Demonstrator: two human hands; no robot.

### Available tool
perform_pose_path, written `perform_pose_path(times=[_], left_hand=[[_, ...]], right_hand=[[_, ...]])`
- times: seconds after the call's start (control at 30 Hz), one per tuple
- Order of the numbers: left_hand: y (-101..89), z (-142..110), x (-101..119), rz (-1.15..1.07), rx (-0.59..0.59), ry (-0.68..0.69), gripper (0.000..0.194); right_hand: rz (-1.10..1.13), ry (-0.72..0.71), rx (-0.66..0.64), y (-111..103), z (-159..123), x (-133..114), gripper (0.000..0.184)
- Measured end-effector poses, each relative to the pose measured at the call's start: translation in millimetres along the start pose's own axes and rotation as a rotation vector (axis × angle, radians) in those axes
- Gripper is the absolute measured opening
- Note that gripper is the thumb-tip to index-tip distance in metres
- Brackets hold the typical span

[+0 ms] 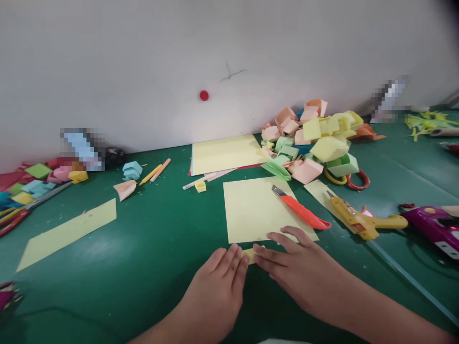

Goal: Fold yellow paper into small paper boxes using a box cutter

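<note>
From the head view, I see the left hand [220, 291], fingers together, and the right hand [301, 274], fingers spread, touching a small yellow paper piece [248, 256] on the table [161, 267]. I judge this flattening or creasing, calling for even fingertip pressure.

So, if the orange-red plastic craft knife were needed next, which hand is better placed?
Probably the right hand: its fingers lie close to the knife, while the left hand sits farther away. Both hands touch the small pale yellow paper strip.
</note>
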State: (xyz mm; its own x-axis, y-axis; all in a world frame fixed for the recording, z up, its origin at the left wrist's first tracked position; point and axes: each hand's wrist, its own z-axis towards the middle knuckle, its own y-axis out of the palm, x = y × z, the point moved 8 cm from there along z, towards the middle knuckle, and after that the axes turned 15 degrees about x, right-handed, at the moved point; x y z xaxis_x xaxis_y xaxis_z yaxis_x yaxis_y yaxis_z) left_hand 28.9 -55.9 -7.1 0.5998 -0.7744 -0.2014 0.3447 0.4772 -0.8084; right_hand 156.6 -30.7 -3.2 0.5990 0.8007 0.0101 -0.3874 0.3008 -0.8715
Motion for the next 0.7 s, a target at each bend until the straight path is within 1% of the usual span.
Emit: perform_pose_path(times=[0.1, 0.17, 0.2, 0.3, 0.37, 0.43, 0.53, 0.63, 0.7], left_hand=[[-0.6, 2.0, -11.7, -0.060, 0.025, -0.038, 0.031], [0.6, 4.8, -18.2, -0.107, 0.001, -0.074, 0.030], [1.5, 6.7, -21.6, -0.133, -0.019, -0.105, 0.030], [5.2, 11.7, -32.7, -0.218, -0.091, -0.249, 0.032], [6.7, 13.5, -39.5, -0.260, -0.113, -0.343, 0.034], [6.6, 15.0, -46.0, -0.279, -0.099, -0.406, 0.035], [5.7, 18.1, -58.2, -0.289, -0.045, -0.462, 0.032], [9.3, 21.8, -74.1, -0.306, 0.000, -0.535, 0.028], [15.6, 22.4, -85.6, -0.354, 0.017, -0.635, 0.026]], right_hand=[[0.038, 0.059, 0.033, -0.9, 4.1, 3.8, 0.026], [0.080, 0.094, 0.046, -1.6, 12.0, 6.6, 0.020], [0.106, 0.112, 0.033, -0.9, 16.4, 8.5, 0.019], [0.223, 0.142, -0.067, 5.5, 28.2, 13.6, 0.017], [0.274, 0.145, -0.103, 8.3, 34.6, 17.9, 0.018], [0.299, 0.152, -0.102, 10.4, 39.7, 23.3, 0.023], [0.335, 0.198, -0.058, 12.9, 44.8, 32.4, 0.034], [0.381, 0.309, -0.020, 16.7, 45.5, 43.4, 0.035], [0.396, 0.396, -0.005, 19.3, 43.8, 50.7, 0.034]])
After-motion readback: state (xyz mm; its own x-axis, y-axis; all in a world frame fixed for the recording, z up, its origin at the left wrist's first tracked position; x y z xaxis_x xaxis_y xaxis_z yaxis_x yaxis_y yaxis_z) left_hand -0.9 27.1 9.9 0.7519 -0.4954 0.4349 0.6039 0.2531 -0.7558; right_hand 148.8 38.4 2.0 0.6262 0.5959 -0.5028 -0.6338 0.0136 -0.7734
